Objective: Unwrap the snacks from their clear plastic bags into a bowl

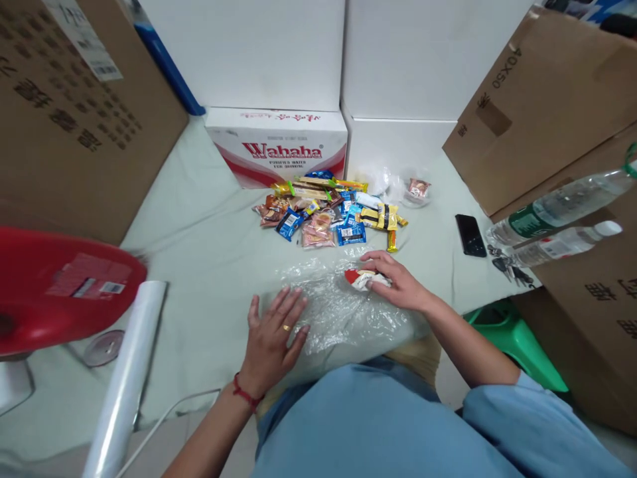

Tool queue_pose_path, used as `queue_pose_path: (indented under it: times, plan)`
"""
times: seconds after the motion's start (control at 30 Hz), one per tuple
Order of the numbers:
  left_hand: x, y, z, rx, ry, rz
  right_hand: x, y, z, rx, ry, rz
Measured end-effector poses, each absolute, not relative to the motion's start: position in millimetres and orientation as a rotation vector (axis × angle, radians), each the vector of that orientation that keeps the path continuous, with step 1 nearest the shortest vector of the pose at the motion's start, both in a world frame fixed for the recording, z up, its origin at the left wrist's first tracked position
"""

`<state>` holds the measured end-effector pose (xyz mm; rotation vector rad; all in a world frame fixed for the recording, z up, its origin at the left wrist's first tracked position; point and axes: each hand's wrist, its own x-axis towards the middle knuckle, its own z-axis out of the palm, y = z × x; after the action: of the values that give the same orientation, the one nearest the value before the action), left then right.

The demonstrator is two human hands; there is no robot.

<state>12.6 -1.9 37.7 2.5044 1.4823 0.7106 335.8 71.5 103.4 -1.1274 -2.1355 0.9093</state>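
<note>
A crinkled clear plastic sheet [343, 305] lies on the pale green cloth in front of me. My left hand [273, 338] rests flat on the sheet's left edge, fingers stretched out and holding nothing. My right hand [393, 282] lies over the sheet's upper right part, its fingers curled round a small red-and-white snack packet [359, 279]. Just beyond the sheet sits a pile of several wrapped snacks [326, 209].
A roll of clear film [132, 372] lies at lower left beside a red object [60, 285]. A Wahaha carton [276, 146] and white boxes stand behind the snacks. A black phone [470, 234], keys [507, 265], two water bottles [557, 209] and brown cartons [542, 99] are at right.
</note>
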Motion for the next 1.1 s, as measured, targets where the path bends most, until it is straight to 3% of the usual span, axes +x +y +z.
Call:
queue_pose_path:
  times: [0.23, 0.3, 0.37, 0.47, 0.6, 0.83, 1.1]
  plan:
    - [15.9, -18.7, 8.6, 2.537, 1.490, 0.411, 294.9, 95.5, 90.5, -1.262, -2.256, 1.519]
    - [16.3, -18.9, 3.2, 2.555, 1.505, 0.404, 280.4, 97.3, 90.4, -1.464, -2.416, 1.377]
    - [16.1, -18.6, 2.4, 2.570, 1.504, 0.412, 271.2, 94.9, 93.5, -1.679, -2.511, 1.007]
    - [15.0, -20.4, 8.3, 2.583, 1.490, 0.480, 271.2, 85.6, 95.1, -1.532, -2.615, 0.547]
    - [12.2, -25.4, 18.7, 2.626, 1.325, 0.607, 285.5, 73.7, 78.7, -1.156, -2.782, 0.592]
    - [8.4, -24.3, 7.7, 2.528, 1.209, 0.511, 305.0, 70.0, 65.8, -1.134, -2.598, 0.604]
    - [10.5, -24.2, 7.2, 2.546, 1.187, 0.768, 295.1, 53.3, 52.4, -1.067, -2.598, 0.574]
